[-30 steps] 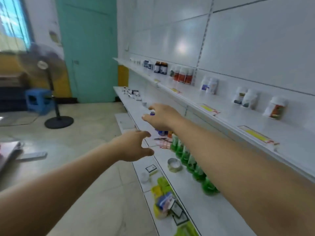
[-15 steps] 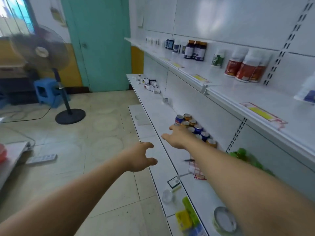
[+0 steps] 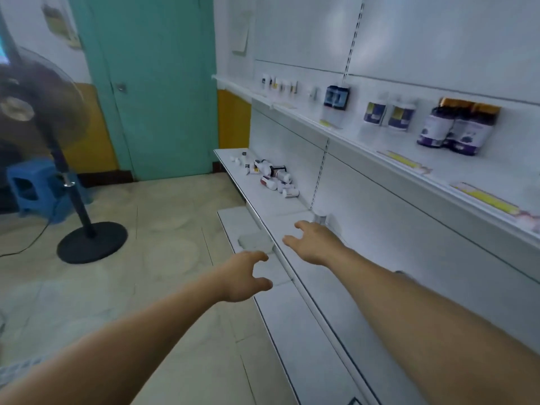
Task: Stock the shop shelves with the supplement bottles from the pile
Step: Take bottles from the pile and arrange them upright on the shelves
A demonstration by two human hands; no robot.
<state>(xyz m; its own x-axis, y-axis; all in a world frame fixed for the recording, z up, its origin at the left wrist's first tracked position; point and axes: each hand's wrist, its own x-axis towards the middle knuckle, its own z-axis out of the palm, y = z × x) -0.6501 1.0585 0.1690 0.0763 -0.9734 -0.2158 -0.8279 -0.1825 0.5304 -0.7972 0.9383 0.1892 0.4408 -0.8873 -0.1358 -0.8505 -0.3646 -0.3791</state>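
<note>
A pile of small supplement bottles (image 3: 270,175) lies on its side at the far end of the white middle shelf (image 3: 309,287). Both my arms stretch forward toward it. My right hand (image 3: 314,242) hovers over the middle shelf, fingers loosely spread and holding nothing, well short of the pile. My left hand (image 3: 245,274) hangs just off the shelf's front edge, fingers loosely curled, also holding nothing. On the upper shelf (image 3: 380,150) stand dark purple-labelled bottles (image 3: 455,127), two white bottles (image 3: 388,114) and a blue pack (image 3: 336,97).
A small white item (image 3: 320,216) stands on the middle shelf just beyond my right hand. A lower shelf (image 3: 248,229) juts out below. A standing fan (image 3: 43,147) and a blue stool (image 3: 38,188) are on the tiled floor at left, before a teal door (image 3: 157,83).
I have moved along the shelves toward the far end; the cans and green bottles have dropped out of view. Both hands stay stretched forward, holding nothing, and the pile is nearer.
</note>
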